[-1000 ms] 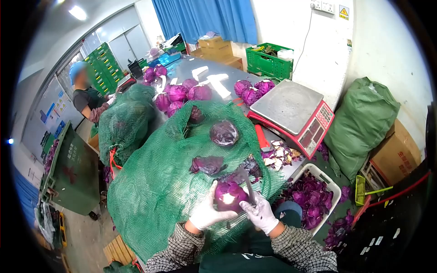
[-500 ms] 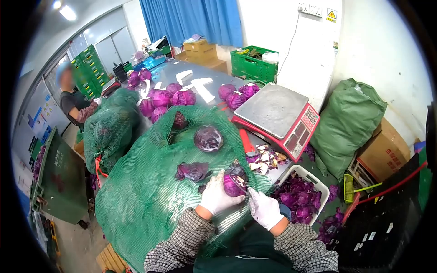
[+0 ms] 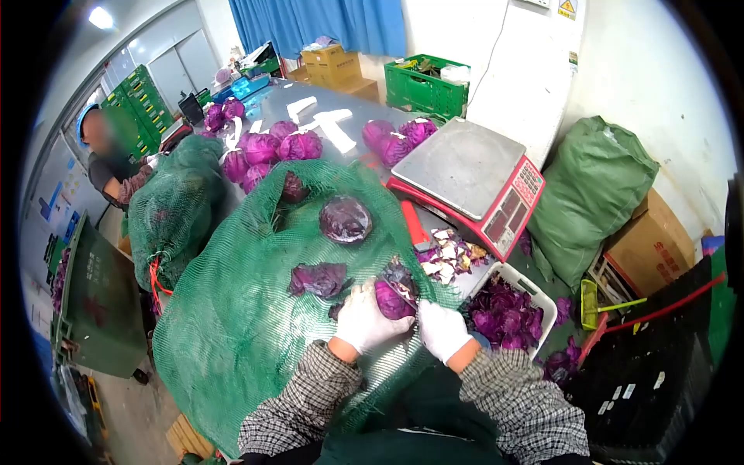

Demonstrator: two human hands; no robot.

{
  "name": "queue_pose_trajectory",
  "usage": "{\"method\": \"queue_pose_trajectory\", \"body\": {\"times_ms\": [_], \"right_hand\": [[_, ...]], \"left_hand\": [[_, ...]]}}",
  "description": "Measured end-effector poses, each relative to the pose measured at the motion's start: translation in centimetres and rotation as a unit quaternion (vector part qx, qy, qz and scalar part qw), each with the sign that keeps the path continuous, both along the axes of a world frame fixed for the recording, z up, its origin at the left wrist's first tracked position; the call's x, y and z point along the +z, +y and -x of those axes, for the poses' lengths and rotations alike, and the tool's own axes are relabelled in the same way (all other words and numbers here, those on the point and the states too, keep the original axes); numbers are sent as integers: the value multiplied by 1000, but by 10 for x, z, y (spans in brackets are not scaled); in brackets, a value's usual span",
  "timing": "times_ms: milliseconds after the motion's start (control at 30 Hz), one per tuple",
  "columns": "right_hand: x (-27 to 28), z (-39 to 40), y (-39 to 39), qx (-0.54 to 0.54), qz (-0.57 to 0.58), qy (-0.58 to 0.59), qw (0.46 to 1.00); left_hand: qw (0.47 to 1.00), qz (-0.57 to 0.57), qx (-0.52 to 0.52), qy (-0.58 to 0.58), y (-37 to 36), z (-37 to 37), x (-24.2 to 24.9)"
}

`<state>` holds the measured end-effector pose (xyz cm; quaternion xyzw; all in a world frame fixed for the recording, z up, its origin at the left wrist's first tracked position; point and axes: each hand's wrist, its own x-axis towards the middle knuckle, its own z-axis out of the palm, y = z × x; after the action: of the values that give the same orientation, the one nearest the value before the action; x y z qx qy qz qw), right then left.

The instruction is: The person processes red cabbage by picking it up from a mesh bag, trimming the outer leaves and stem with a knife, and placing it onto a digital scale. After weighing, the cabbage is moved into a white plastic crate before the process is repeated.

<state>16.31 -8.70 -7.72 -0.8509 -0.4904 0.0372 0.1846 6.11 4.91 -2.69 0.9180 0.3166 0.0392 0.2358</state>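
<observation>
My left hand (image 3: 369, 319), in a white glove, is wrapped round the left side of a purple cabbage (image 3: 394, 301) whose dark outer leaves are partly loose on top. Against the cabbage's right side, my gloved right hand (image 3: 442, 330) is closed, its fingers curled. A thin edge shows between that hand and the cabbage; what it grips is too small to make out. Both hands work above a green mesh sack (image 3: 232, 333). On the mesh lie a torn dark cabbage leaf (image 3: 318, 280) and a whole dark cabbage (image 3: 345, 219).
A red scale (image 3: 465, 172) stands beyond my right hand, with cabbage trimmings (image 3: 449, 254) before it. Right of me is a white basket (image 3: 552, 310) of purple leaves. Several cabbages (image 3: 300, 145) sit farther back. A co-worker (image 3: 108, 167) stands at left beside another full mesh sack (image 3: 177, 201).
The view has shifted slightly. My right hand has turned and closed up against the cabbage's side, while my left hand keeps its hold. The co-worker's head has turned.
</observation>
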Motion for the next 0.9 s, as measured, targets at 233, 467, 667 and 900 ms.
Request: {"method": "queue_pose_trajectory", "body": {"times_ms": [233,467,667,900], "right_hand": [[6,-11,16,4,9,26,1000],[-14,-6,-6,15,-182,257,949],[13,46,-17,120,-245,249,929],[16,61,-24,83,-196,176,961]], "left_hand": [[999,-19,0,-43,-11,5,0],[952,64,-105,-281,-1,72,-42],[965,-53,-98,-238,-13,102,-20],[967,-104,-34,-232,-31,80,-22]]}}
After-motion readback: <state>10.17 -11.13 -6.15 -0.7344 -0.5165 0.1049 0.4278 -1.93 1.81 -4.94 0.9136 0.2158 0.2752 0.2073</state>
